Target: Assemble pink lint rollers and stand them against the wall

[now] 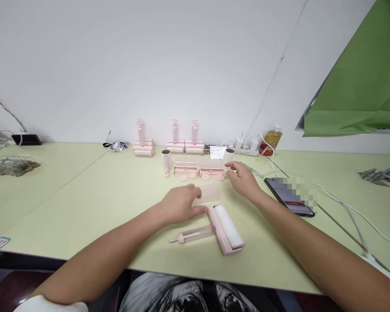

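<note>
My left hand [181, 203] is just above the table with thumb and fingers apart. Its fingertips are at the left end of a translucent pale-pink cover [211, 193]; contact is hard to tell. The thumb tip reaches the upper end of a pink lint roller [227, 229], which lies with its white roll showing and its clear handle [196, 234] pointing left. My right hand [243, 180] is farther back, fingers spread and nothing seen in them. Near its fingertips are a pink round cap [220, 177], an open pink roller housing [211, 171] and a white roll [229, 156].
Behind stand assembled lint rollers [143, 149], another open housing [185, 170] and an upright clear handle [166, 164]. A phone [290, 198] lies right of my right forearm, near white cables [347, 208]. A power strip [247, 151] and a drink bottle [272, 141] are by the wall.
</note>
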`<act>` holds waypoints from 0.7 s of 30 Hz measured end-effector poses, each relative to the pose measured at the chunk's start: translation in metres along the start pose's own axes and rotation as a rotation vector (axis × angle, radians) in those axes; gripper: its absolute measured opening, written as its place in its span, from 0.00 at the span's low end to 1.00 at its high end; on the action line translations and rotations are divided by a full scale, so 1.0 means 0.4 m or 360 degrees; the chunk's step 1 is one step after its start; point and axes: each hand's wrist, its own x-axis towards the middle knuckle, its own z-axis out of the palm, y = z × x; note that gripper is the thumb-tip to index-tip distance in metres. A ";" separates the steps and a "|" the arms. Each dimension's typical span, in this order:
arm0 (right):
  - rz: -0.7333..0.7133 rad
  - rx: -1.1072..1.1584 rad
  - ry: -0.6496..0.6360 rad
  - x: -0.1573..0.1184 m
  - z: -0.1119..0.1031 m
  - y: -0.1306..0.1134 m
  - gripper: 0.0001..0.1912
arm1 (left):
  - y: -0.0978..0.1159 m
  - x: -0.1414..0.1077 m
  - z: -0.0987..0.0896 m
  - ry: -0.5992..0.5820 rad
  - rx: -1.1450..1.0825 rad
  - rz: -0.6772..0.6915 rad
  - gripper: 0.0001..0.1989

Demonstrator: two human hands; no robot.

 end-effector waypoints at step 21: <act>0.0265 0.0572 -0.1137 -0.157 -0.031 -0.090 0.11 | -0.124 0.075 0.074 0.0476 -0.0142 -0.0258 0.30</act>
